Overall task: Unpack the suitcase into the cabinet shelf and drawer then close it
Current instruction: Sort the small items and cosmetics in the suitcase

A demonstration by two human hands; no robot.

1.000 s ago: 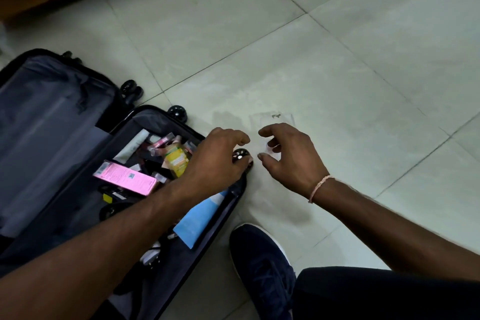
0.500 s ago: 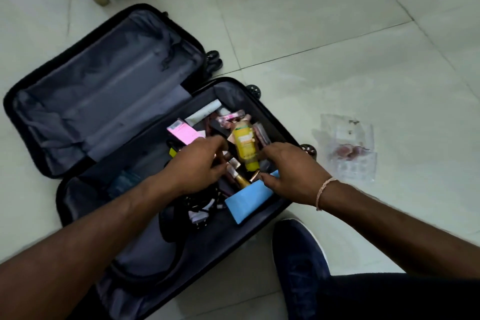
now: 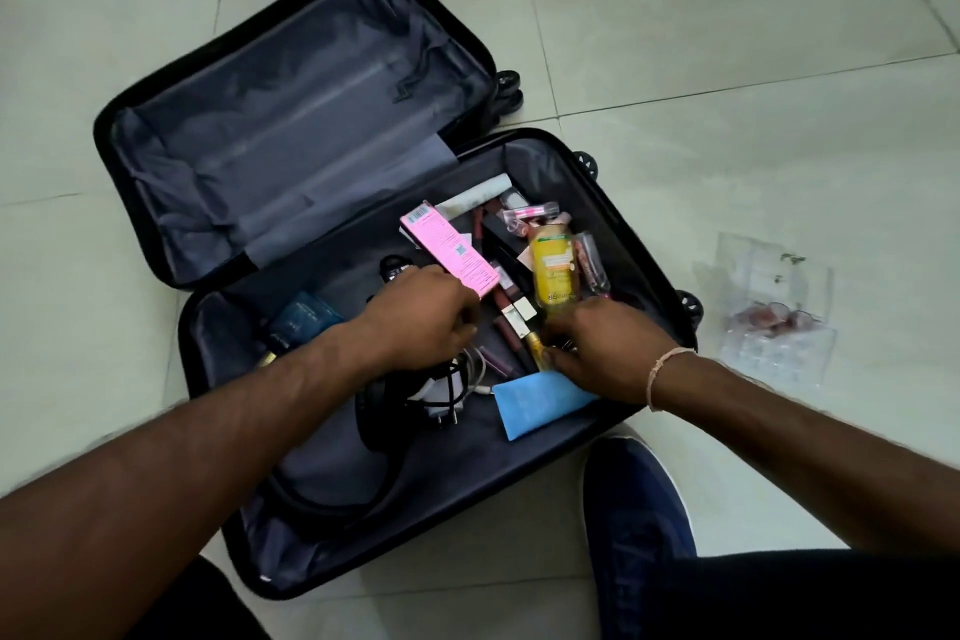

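The black suitcase [image 3: 524, 494] lies open on the tiled floor [image 3: 727, 42]. The left hand [image 3: 421, 314] pinches a pink carton [image 3: 449, 250]; the right hand [image 3: 605, 346] curls around a gold-capped tube [image 3: 535, 346] beside a yellow Garnier bottle [image 3: 553, 270].

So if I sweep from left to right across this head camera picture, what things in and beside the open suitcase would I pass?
Dark blue box → pink box → yellow bottle → clear plastic packet lying on the tiled floor outside the suitcase.
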